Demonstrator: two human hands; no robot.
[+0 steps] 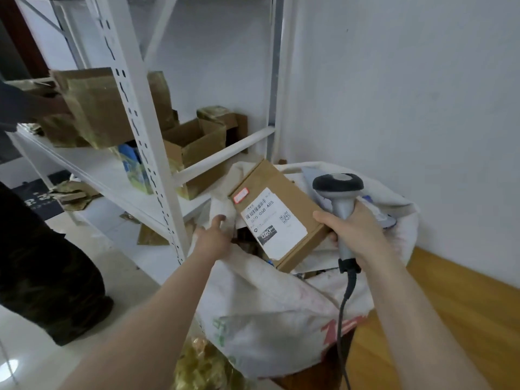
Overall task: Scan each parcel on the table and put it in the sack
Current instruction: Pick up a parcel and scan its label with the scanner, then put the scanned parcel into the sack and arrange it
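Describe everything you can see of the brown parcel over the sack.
The parcel is a flat brown cardboard box, closed, tilted label-up over the open mouth of the sack. A white label with barcode, QR code and a black block covers much of its top; a small red-edged sticker sits beside it. Its near right corner meets the right hand, which grips the scanner; what bears it underneath is hidden.

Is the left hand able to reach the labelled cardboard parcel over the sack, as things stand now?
Probably yes. The left hand grips the sack by its rim, right beside the cardboard parcel, and nothing lies between them. It would first have to let go of the rim.
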